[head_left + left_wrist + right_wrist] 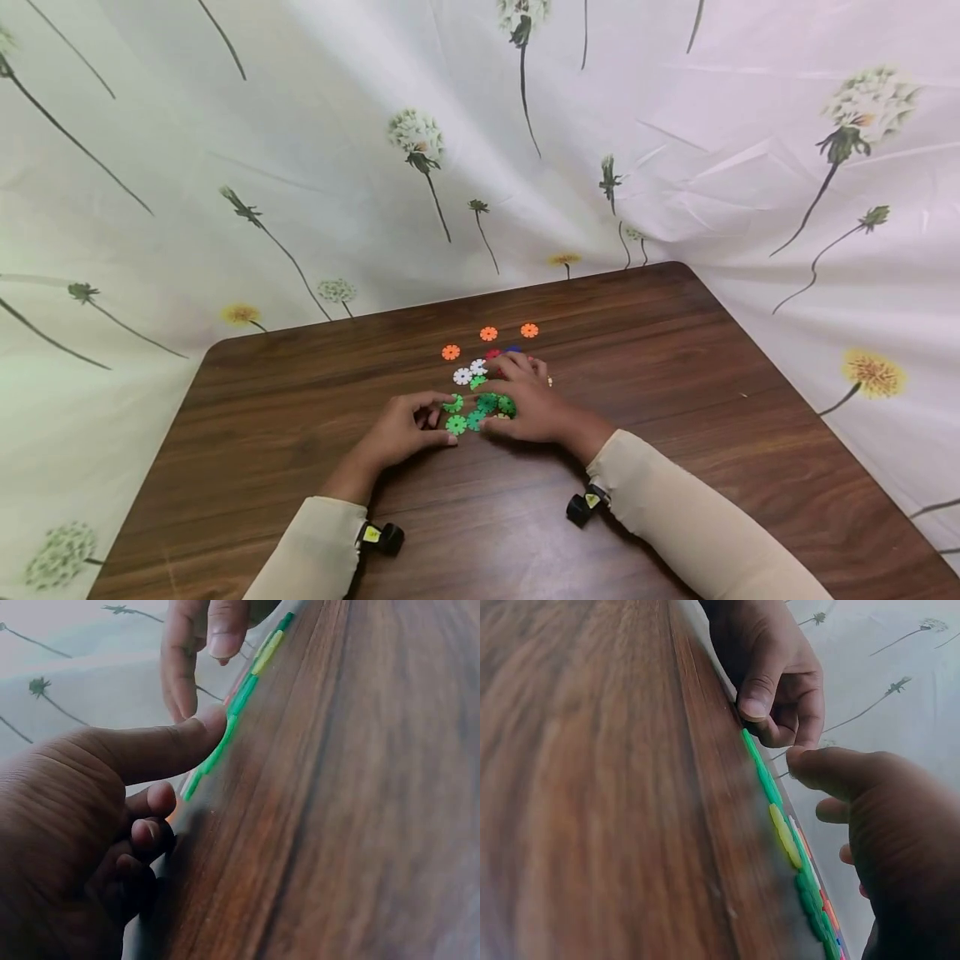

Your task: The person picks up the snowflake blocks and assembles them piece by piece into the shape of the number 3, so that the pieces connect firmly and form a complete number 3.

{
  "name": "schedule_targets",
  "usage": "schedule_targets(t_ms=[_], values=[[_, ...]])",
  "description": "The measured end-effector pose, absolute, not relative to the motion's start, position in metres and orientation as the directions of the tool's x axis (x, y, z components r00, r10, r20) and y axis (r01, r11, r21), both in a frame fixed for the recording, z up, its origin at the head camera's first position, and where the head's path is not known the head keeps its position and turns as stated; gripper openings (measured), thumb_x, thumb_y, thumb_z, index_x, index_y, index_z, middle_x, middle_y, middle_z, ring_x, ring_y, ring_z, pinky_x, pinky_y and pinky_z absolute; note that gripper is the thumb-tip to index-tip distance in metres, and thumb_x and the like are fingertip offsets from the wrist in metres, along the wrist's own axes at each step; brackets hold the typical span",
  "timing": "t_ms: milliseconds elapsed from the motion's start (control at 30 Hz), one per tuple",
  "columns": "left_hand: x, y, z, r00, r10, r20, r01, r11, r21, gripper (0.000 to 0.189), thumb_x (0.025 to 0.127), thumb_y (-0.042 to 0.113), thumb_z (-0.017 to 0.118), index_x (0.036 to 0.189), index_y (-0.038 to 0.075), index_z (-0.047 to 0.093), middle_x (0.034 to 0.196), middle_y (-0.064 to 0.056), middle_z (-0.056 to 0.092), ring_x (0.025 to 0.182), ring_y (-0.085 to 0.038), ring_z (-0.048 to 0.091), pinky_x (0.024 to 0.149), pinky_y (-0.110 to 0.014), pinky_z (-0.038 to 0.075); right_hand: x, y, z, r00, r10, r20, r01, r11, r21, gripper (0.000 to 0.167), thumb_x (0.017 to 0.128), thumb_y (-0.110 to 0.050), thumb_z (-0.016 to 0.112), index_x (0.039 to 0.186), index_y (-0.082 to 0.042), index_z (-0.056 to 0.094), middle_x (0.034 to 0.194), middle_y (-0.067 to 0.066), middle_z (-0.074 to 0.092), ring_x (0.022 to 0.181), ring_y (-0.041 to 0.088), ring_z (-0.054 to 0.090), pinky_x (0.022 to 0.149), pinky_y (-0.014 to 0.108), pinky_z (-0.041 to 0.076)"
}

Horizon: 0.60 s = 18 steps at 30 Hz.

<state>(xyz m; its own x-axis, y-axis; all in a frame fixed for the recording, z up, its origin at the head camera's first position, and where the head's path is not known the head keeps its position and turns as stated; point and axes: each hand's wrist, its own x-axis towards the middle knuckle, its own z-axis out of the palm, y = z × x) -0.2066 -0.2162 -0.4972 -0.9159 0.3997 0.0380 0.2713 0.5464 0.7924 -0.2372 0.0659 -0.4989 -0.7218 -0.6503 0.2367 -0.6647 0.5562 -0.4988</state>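
Several small flat notched plastic discs lie in a group on the brown table. My left hand is at the group's left side, its thumb and index finger spread around the edges of a light green disc and another light green disc. The left wrist view shows its other fingers loosely curled. Over the right side of the group lies my right hand, fingers spread, above dark green discs and a teal green disc. Its fingers partly hide red and blue discs. No disc is visibly lifted.
Beyond the hands lie white discs and orange discs towards the table's back. The wooden table has rounded far corners. A dandelion-printed cloth hangs behind it. Each wrist wears a small black camera.
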Motion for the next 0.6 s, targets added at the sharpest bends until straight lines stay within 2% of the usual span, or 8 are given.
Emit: schedule_targets(t_ms=[167,367,600], values=[[-0.2043,-0.2194,-0.5012,-0.923,0.381,0.051,0.273,0.556,0.785,0.042,0.087,0.018,0.095,0.126,0.012,0.081,0.083,-0.001,0.060,0.068,-0.007,0.045,0.061,-0.023,0.039,-0.2358,0.0589,-0.4999,-0.713,-0.664,0.226,-0.670,0.551,-0.497,0.046,0.096,-0.048,0.083,0.137,-0.029,0.077,0.166,0.012,0.048,0.159,0.038,0.030,0.123,0.075,0.014],[-0.2038,-0.2192,-0.5002,-0.910,0.406,0.086,0.332,0.589,0.737,0.035,0.089,0.019,0.093,0.123,0.014,0.083,0.083,0.002,0.060,0.069,-0.007,0.046,0.062,-0.024,0.040,-0.2327,0.0600,-0.5006,-0.697,-0.673,0.245,-0.699,0.565,-0.438,0.045,0.097,-0.049,0.082,0.139,-0.032,0.076,0.164,0.013,0.050,0.156,0.039,0.032,0.121,0.076,0.015],[-0.2022,-0.2165,-0.4985,-0.905,0.417,0.088,0.349,0.607,0.714,0.035,0.090,0.018,0.092,0.124,0.013,0.082,0.082,0.003,0.059,0.070,-0.006,0.046,0.063,-0.023,0.041,-0.2331,0.0618,-0.4997,-0.690,-0.692,0.212,-0.695,0.553,-0.459,0.044,0.099,-0.045,0.081,0.140,-0.033,0.075,0.168,0.013,0.045,0.158,0.039,0.028,0.122,0.075,0.013]])
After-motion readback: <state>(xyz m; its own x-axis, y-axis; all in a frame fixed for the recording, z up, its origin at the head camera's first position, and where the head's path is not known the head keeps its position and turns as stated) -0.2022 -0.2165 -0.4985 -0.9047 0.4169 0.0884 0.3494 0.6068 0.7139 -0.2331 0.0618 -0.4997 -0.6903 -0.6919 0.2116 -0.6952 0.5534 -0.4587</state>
